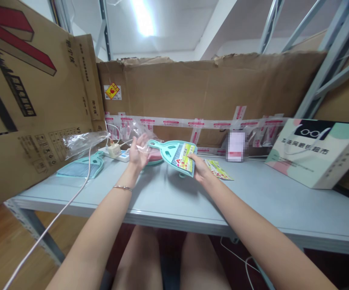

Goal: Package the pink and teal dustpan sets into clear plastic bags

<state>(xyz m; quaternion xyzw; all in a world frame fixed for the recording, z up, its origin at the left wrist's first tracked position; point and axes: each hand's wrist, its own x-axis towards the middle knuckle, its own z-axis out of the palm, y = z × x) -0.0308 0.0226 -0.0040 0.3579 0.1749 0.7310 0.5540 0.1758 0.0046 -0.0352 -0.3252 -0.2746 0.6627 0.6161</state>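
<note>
My right hand (201, 168) grips a mint-green dustpan (167, 150) by its wide end, thumb on top. A grey-bristled brush sits in the pan, and a yellow printed card (184, 158) lies over the bristles. The dustpan is raised and tilted above the table, handle towards my left hand. My left hand (138, 154) has a clear plastic bag (143, 146) between its fingers, beside the dustpan's handle. Behind the raised dustpan, a second dustpan with a pink part (155, 156) shows partly on the table.
Left on the table lies another mint dustpan (85, 167) under clear plastic (84, 144). A power strip (121, 155) and white cable (82, 186) are nearby. Another printed card (218, 169), a blurred phone-like object (235, 147) and a white box (310, 155) stand rightward. Cardboard (207, 88) walls the back.
</note>
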